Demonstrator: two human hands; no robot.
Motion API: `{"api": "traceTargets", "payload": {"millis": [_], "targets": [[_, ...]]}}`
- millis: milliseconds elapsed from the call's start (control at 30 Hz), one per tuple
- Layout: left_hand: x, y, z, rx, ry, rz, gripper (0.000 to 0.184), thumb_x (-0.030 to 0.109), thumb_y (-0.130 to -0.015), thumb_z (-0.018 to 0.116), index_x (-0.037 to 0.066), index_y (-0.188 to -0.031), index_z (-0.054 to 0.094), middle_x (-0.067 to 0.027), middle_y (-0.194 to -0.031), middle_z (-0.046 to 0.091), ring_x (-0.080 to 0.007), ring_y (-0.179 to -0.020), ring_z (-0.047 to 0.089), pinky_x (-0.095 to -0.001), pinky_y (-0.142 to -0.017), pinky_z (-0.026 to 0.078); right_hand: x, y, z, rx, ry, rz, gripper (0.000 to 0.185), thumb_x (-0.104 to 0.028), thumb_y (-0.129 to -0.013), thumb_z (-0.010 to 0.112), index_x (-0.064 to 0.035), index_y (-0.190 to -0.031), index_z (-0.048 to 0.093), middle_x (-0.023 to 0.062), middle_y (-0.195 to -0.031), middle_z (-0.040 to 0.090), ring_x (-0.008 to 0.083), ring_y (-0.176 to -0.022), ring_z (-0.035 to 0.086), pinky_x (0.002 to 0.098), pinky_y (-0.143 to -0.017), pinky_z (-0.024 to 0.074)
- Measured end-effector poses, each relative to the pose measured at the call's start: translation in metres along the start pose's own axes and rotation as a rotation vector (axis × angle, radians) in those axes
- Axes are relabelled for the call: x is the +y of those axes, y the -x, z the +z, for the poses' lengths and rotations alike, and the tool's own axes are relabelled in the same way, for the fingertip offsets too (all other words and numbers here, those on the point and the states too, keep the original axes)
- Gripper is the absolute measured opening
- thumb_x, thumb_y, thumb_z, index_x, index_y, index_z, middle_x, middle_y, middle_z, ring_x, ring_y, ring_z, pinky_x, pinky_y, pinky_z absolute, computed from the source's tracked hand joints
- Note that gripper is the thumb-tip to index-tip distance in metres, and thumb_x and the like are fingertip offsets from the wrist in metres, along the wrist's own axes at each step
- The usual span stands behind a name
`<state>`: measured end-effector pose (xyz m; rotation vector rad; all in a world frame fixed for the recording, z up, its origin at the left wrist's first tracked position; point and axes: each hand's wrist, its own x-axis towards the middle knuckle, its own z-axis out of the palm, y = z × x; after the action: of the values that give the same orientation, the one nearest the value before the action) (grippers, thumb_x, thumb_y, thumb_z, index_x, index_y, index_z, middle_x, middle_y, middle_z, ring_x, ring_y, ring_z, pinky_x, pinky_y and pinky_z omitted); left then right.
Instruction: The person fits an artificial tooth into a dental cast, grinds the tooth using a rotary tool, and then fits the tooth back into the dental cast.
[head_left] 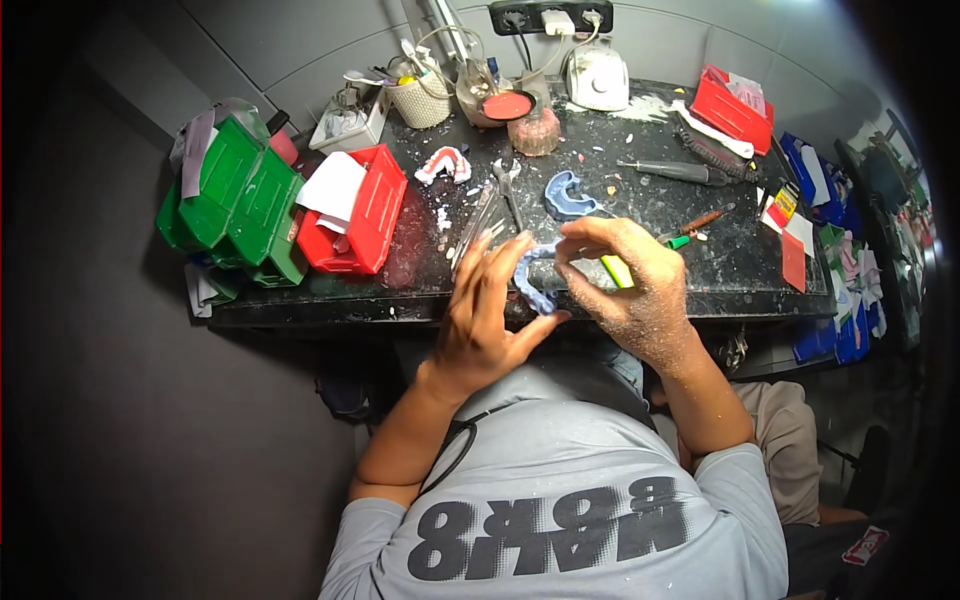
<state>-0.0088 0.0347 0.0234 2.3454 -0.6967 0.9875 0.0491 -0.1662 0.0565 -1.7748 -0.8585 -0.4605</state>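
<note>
Between my two hands, over the bench's front edge, is a blue-grey horseshoe-shaped dental piece (532, 282). My left hand (478, 322) holds its left and lower side between fingers and thumb. On the upper right end, my right hand (630, 285), dusted with white powder, has its index finger and thumb bent around the piece. A second blue dental arch (570, 196) lies on the dark bench just beyond. Close by are metal pliers (508, 190) and a red-and-white dental arch (444, 166). A bright yellow-green object (617, 270) shows behind my right hand.
Green bins (232, 205) and a red bin (383, 215) stand at the left. At the back are a woven cup (420, 103) and a white device (598, 80). Another red bin (732, 112) and a grey handpiece (675, 172) lie right. A person's trousered leg (785, 430) shows lower right.
</note>
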Motion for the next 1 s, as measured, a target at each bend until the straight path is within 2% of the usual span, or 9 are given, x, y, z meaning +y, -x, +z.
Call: {"api": "traceTargets", "payload": {"millis": [67, 133, 200, 333, 400, 733, 800, 933, 1000], "targets": [[0.003, 0.003, 0.000, -0.019, 0.082, 0.019, 0.085, 0.023, -0.077, 0.091, -0.009, -0.142, 0.045, -0.0238, -0.140, 0.059, -0.0409, -0.129, 0.058, -0.0561, -0.119, 0.037, -0.003, 0.000, 0.001, -0.017, 0.044, -0.041, 0.038, 0.002, -0.079, 0.081, -0.0027, -0.116, 0.070, 0.0110, -0.097, 0.076, 0.0236, -0.089, 0.074, 0.0344, -0.078, 0.0588], [0.006, 0.001, -0.001, -0.011, 0.065, 0.020, 0.085, 0.023, -0.076, 0.092, -0.008, -0.141, 0.046, -0.0232, -0.139, 0.059, -0.0406, -0.129, 0.059, -0.0559, -0.118, 0.040, -0.001, 0.002, 0.002, -0.018, 0.033, -0.047, 0.041, 0.004, -0.080, 0.080, -0.0024, -0.119, 0.068, 0.0108, -0.098, 0.076, 0.0237, -0.090, 0.074, 0.0351, -0.079, 0.0591], [0.007, 0.002, 0.001, 0.013, 0.093, 0.007, 0.086, 0.023, -0.076, 0.093, -0.008, -0.141, 0.046, -0.0227, -0.139, 0.060, -0.0407, -0.129, 0.059, -0.0552, -0.117, 0.041, -0.005, 0.003, 0.001, -0.042, 0.009, 0.037, 0.042, 0.004, -0.081, 0.079, -0.0018, -0.121, 0.067, 0.0112, -0.098, 0.075, 0.0247, -0.090, 0.074, 0.0360, -0.079, 0.0593], [0.009, 0.002, 0.002, 0.021, 0.118, 0.015, 0.085, 0.023, -0.075, 0.093, -0.008, -0.140, 0.047, -0.0223, -0.138, 0.061, -0.0409, -0.129, 0.059, -0.0544, -0.117, 0.042, -0.008, 0.006, -0.001, -0.059, -0.009, 0.106, 0.041, 0.005, -0.081, 0.078, -0.0014, -0.120, 0.066, 0.0129, -0.097, 0.074, 0.0272, -0.089, 0.075, 0.0371, -0.078, 0.0593], [0.010, 0.001, 0.001, 0.023, 0.097, 0.017, 0.085, 0.023, -0.075, 0.094, -0.007, -0.140, 0.048, -0.0217, -0.138, 0.061, -0.0410, -0.128, 0.060, -0.0542, -0.117, 0.042, -0.007, 0.005, -0.003, -0.067, 0.089, -0.005, 0.037, 0.005, -0.082, 0.077, -0.0013, -0.117, 0.066, 0.0146, -0.097, 0.073, 0.0299, -0.087, 0.074, 0.0384, -0.077, 0.0589], [0.011, 0.002, 0.002, 0.027, 0.064, 0.042, 0.084, 0.021, -0.075, 0.094, -0.007, -0.140, 0.048, -0.0224, -0.137, 0.062, -0.0394, -0.127, 0.061, -0.0557, -0.117, 0.042, -0.011, 0.006, -0.004, -0.076, 0.149, -0.053, 0.031, 0.003, -0.084, 0.076, -0.0017, -0.113, 0.065, 0.0144, -0.093, 0.070, 0.0335, -0.084, 0.070, 0.0413, -0.075, 0.0571], [0.011, 0.000, 0.001, 0.042, 0.023, 0.088, 0.088, 0.017, -0.071, 0.097, -0.008, -0.139, 0.048, -0.0234, -0.128, 0.066, -0.0402, -0.119, 0.066, -0.0537, -0.113, 0.046, -0.012, 0.007, -0.006, -0.104, 0.128, -0.031, 0.034, 0.002, -0.083, 0.077, -0.0021, -0.115, 0.065, 0.0141, -0.096, 0.071, 0.0326, -0.088, 0.071, 0.0407, -0.077, 0.0577], [0.013, 0.000, 0.000, 0.058, 0.020, 0.080, 0.086, 0.015, -0.072, 0.096, -0.007, -0.138, 0.047, -0.0237, -0.128, 0.066, -0.0412, -0.118, 0.066, -0.0553, -0.112, 0.046, -0.012, 0.009, -0.007, -0.070, 0.069, -0.009, 0.037, 0.000, -0.083, 0.079, -0.0022, -0.117, 0.066, 0.0142, -0.102, 0.073, 0.0315, -0.094, 0.073, 0.0391, -0.079, 0.0588], [0.013, 0.000, -0.001, 0.066, 0.020, 0.103, 0.084, 0.014, -0.072, 0.096, -0.006, -0.138, 0.048, -0.0246, -0.128, 0.065, -0.0426, -0.119, 0.065, -0.0555, -0.111, 0.047, -0.013, 0.007, -0.008, -0.027, 0.133, -0.105, 0.036, -0.002, -0.081, 0.082, -0.0016, -0.115, 0.068, 0.0143, -0.106, 0.074, 0.0304, -0.097, 0.074, 0.0373, -0.081, 0.0596]]}}
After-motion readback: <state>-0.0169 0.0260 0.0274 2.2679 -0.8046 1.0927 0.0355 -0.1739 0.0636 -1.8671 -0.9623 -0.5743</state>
